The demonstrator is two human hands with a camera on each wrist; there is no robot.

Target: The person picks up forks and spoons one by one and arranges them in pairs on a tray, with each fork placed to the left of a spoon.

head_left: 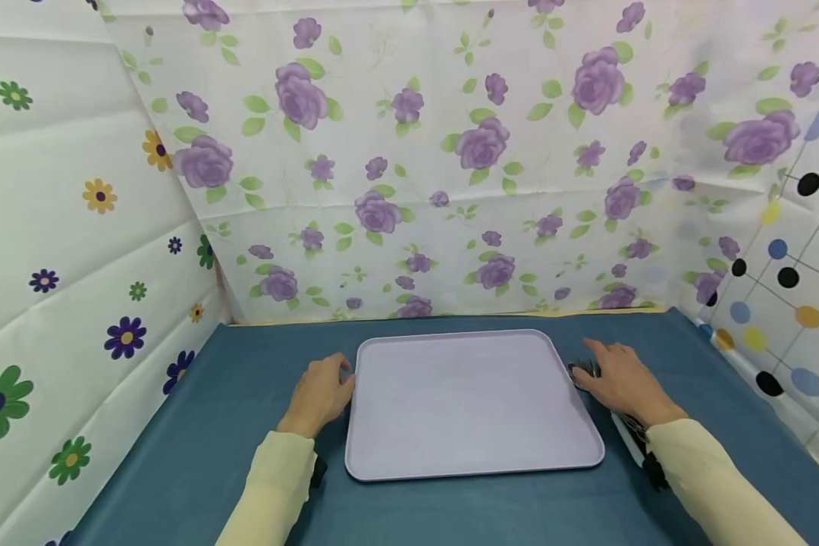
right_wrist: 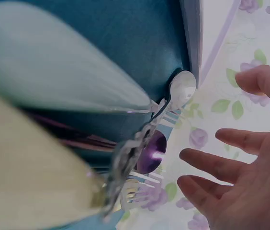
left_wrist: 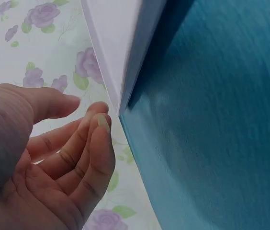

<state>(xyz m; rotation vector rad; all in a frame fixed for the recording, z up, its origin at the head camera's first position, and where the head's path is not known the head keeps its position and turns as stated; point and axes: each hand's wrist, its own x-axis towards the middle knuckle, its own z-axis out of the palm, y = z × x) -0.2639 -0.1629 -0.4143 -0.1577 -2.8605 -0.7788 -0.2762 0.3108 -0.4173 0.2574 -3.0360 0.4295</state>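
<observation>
A pale lilac rectangular tray [head_left: 474, 406] lies flat on the blue cloth between the hands. Beside its left edge is my left hand [head_left: 319, 394], fingers loosely bent and holding nothing; in the left wrist view the fingertips [left_wrist: 102, 125] are close to the tray's rim [left_wrist: 131, 57]. My right hand [head_left: 621, 383] hovers over cutlery right of the tray, its fingers spread and the palm bare. The right wrist view shows a silver spoon [right_wrist: 183, 88] with an ornate handle, a purple spoon [right_wrist: 152, 152], fork tines [right_wrist: 147, 179] and a blurred pale handle [right_wrist: 53, 62].
Blue cloth [head_left: 409, 512] covers the table. A purple-flowered sheet [head_left: 423, 250] hangs along the back edge. Flowered cloth [head_left: 75, 250] stands at the left side, dotted cloth [head_left: 781, 303] at the right. The cutlery partly lies under my right hand and wrist.
</observation>
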